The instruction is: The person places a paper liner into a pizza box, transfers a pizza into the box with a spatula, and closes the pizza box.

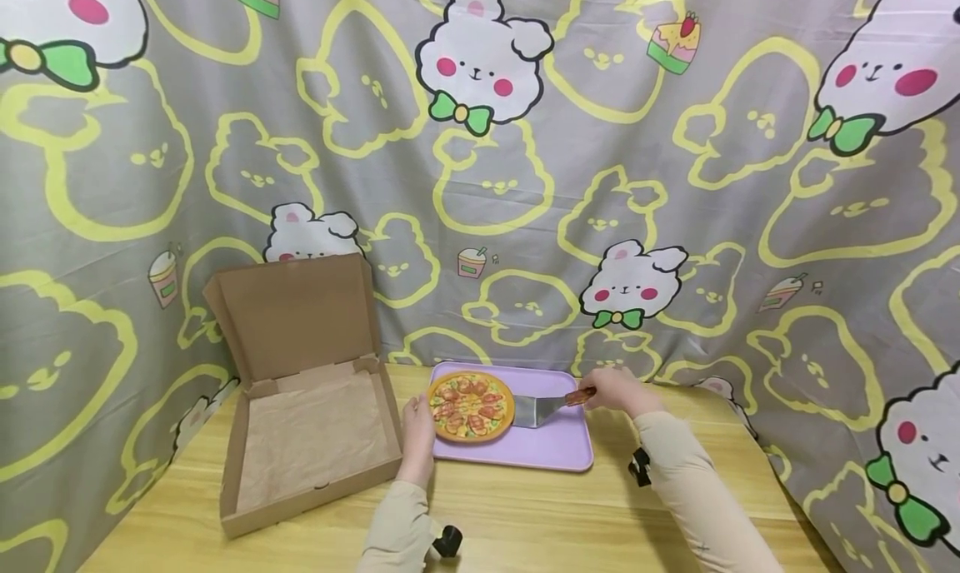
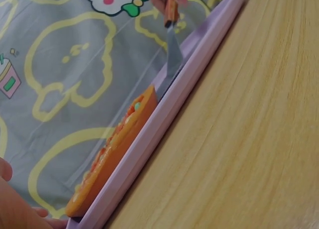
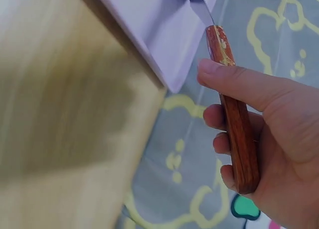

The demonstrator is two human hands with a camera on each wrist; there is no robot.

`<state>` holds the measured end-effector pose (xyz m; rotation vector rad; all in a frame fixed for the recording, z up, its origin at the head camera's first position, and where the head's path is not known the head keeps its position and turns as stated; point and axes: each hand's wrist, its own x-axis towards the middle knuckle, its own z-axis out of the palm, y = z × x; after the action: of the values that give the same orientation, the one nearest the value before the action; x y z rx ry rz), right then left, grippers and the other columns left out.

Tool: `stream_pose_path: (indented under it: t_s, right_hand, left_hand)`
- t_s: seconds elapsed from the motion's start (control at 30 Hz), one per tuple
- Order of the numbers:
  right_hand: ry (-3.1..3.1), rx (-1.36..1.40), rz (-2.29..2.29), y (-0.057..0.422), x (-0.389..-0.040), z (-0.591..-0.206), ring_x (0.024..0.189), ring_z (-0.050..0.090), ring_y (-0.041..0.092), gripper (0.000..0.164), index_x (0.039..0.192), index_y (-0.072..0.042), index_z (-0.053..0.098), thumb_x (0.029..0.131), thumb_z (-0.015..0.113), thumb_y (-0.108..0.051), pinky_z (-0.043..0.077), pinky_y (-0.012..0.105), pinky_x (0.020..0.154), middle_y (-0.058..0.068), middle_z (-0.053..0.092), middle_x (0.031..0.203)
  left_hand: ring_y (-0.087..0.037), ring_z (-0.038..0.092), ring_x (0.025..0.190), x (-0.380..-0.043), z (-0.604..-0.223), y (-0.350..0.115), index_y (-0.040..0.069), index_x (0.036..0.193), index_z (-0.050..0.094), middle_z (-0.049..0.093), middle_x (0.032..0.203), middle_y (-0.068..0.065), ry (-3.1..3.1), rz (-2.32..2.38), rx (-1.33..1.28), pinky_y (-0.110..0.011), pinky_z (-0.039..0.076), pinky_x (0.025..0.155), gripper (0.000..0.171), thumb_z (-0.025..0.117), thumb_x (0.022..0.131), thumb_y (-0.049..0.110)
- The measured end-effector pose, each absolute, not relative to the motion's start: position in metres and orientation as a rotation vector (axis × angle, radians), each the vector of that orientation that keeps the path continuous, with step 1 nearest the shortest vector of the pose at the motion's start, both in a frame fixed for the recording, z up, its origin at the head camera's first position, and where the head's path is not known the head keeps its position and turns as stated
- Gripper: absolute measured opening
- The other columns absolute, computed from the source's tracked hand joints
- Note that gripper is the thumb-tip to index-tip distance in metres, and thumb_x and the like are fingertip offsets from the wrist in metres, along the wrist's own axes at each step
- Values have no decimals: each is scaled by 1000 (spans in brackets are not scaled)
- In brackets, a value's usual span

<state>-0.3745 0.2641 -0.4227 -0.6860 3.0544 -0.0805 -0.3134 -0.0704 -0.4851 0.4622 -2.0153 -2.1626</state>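
Note:
A round toy-like pizza with an orange rim lies on the left part of a lilac tray. My right hand grips the wooden handle of a metal spatula, fingers wrapped round it and thumb along its side. The spatula's blade slopes down to the pizza's right edge; whether its tip is under the pizza is hidden. At the tray's left end, my left hand is beside the pizza's left edge. In the left wrist view its fingers reach the tray's end, thumb side apart from them.
An open cardboard pizza box stands left of the tray, lid raised, brown paper lining its base. Both rest on a wooden table. A patterned grey curtain hangs behind and at the sides.

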Motion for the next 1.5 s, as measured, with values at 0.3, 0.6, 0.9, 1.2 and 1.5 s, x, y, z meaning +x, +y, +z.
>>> stream_pose_path:
  t_s: [0.3, 0.6, 0.9, 1.2, 1.5]
  right_hand:
    - [3092, -678, -168, 242, -374, -433, 78, 61, 18, 13, 86, -24, 74, 78, 77, -14, 42, 49, 82, -5, 71, 84]
    - [3072, -648, -208, 222, -373, -433, 80, 60, 17, 12, 90, -23, 75, 80, 77, -18, 42, 54, 90, -7, 70, 81]
    - [3093, -608, -228, 212, -375, -441, 79, 60, 16, 15, 92, -24, 76, 78, 79, -19, 41, 51, 90, -6, 73, 87]
    - [3107, -610, -155, 207, -377, -443, 77, 59, 18, 7, 82, -23, 73, 79, 78, -20, 41, 55, 90, -7, 70, 79]
    - [3179, -666, -57, 208, -371, -444, 68, 57, 18, 12, 75, -22, 69, 79, 79, -26, 46, 46, 73, -6, 67, 71]
  left_hand:
    - [-49, 16, 144, -313, -485, -73, -10, 150, 14, 16, 155, -35, -2029, -2159, 473, -57, 13, 119, 63, 26, 106, 33]
    - [-49, 15, 145, -313, -486, -78, -10, 151, 12, 15, 155, -34, -2021, -2171, 453, -57, 14, 119, 65, 25, 106, 36]
    - [-49, 17, 144, -311, -487, -76, -12, 150, 14, 17, 154, -36, -2017, -2159, 453, -57, 15, 119, 64, 26, 106, 34]
    - [-49, 16, 144, -312, -486, -72, -12, 150, 15, 17, 154, -36, -2018, -2169, 444, -57, 15, 119, 64, 26, 106, 34]
    - [-51, 17, 143, -312, -484, -69, -14, 149, 15, 17, 153, -37, -2024, -2153, 443, -58, 15, 119, 64, 25, 107, 33]
